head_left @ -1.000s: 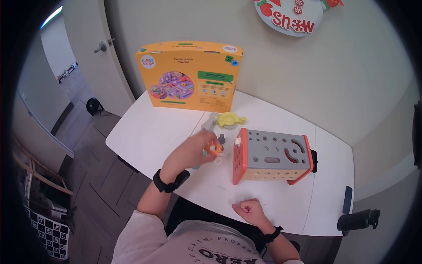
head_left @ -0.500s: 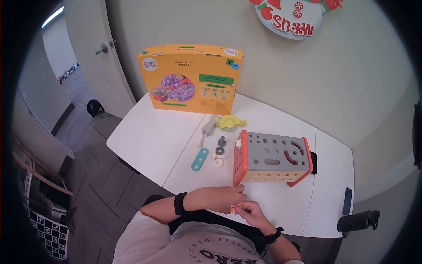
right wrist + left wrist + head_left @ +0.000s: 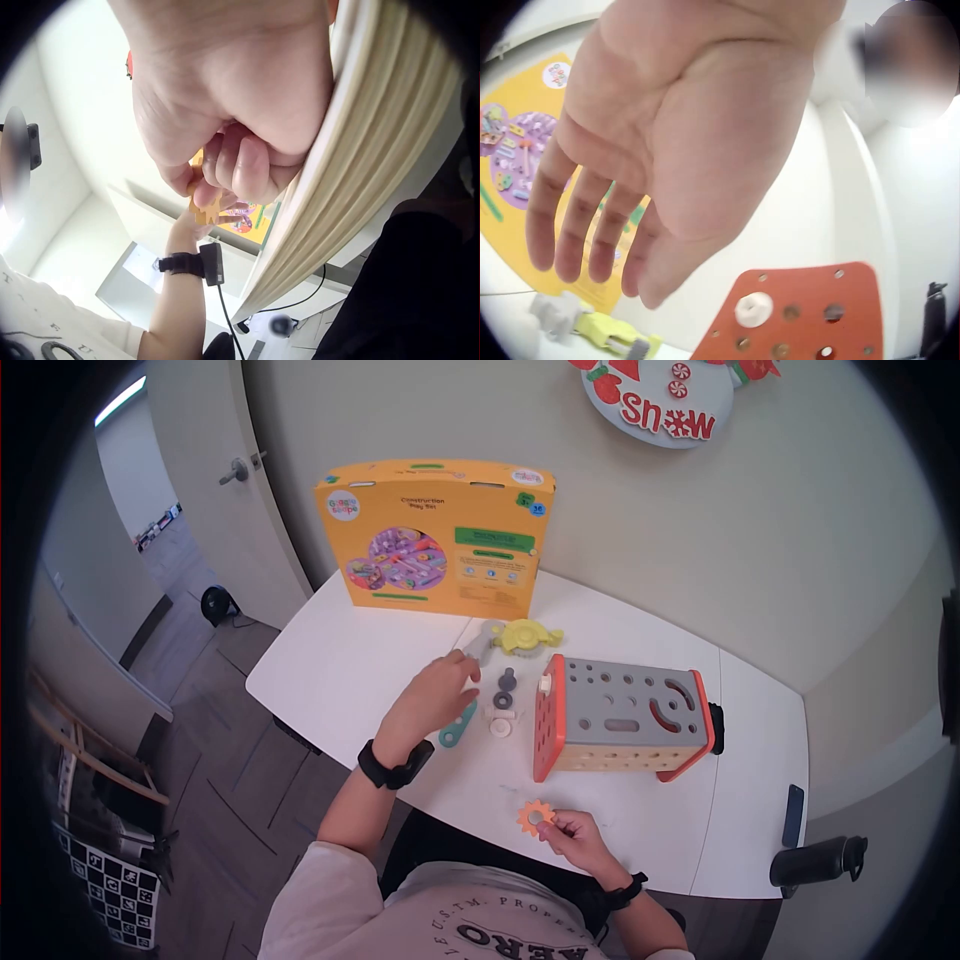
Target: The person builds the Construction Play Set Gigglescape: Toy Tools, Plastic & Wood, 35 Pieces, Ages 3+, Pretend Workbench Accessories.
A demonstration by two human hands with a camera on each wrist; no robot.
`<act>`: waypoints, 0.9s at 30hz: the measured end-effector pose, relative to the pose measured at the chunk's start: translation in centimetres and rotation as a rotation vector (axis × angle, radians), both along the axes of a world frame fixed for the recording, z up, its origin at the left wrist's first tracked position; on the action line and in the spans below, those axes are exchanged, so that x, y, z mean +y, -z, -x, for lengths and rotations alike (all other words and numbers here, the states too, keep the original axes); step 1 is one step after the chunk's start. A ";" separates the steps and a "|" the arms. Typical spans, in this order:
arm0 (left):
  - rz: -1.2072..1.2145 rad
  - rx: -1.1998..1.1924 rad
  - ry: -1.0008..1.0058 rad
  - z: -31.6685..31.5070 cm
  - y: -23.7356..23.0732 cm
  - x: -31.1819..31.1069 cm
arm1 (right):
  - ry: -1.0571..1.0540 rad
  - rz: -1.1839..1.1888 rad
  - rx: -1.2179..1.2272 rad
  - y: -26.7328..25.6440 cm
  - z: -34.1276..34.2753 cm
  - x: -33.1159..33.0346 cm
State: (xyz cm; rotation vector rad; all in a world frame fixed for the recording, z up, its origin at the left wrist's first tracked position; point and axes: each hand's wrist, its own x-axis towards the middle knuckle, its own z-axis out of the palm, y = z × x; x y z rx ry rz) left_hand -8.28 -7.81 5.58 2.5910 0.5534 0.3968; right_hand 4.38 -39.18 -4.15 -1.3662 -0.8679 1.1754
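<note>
The right hand (image 3: 583,842) pinches an orange gear (image 3: 533,817) with a grey centre, near the table's front edge. In the right wrist view, thumb and finger hold the gear (image 3: 202,204) by its side. The left hand (image 3: 432,698), fingers extended and holding nothing, hovers over the teal strip (image 3: 455,728) and beside the grey tool (image 3: 483,643). In the left wrist view the left hand (image 3: 682,127) shows a bare palm. A dark grey bolt (image 3: 508,679), a dark ring (image 3: 503,701) and white pieces (image 3: 501,727) lie to its right.
A grey-topped toy box with red ends (image 3: 625,715) stands at the right. The yellow toy piece (image 3: 527,636) lies before the yellow carton (image 3: 430,540). A phone (image 3: 792,814) and black bottle (image 3: 815,862) are at the far right.
The left hand reached down to the right hand, then moved back up and left to the small parts. The orange gear passed from the left hand to the right.
</note>
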 end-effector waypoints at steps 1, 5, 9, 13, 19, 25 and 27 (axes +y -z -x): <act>-0.047 -0.044 -0.065 -0.4 1.5 1.0 | 0.001 0.011 0.013 -0.1 0.1 0.0; -0.127 0.017 -0.167 -1.1 5.9 2.0 | 0.008 0.038 0.040 -0.4 0.1 0.1; -0.109 0.100 -0.133 -1.4 8.2 3.1 | -0.015 0.045 0.057 0.0 -0.3 0.0; -0.124 0.105 -0.134 -1.3 8.4 3.4 | -0.010 0.020 0.031 -0.3 -0.1 0.1; -0.040 0.216 -0.020 -0.4 5.5 3.1 | -0.006 0.016 0.000 0.0 -0.2 0.0; 0.257 0.072 0.536 1.4 -3.1 -3.0 | 0.033 0.000 0.016 0.1 -0.1 0.1; 0.455 0.154 0.721 1.1 -3.9 -5.1 | 0.037 0.002 0.028 0.2 0.0 0.1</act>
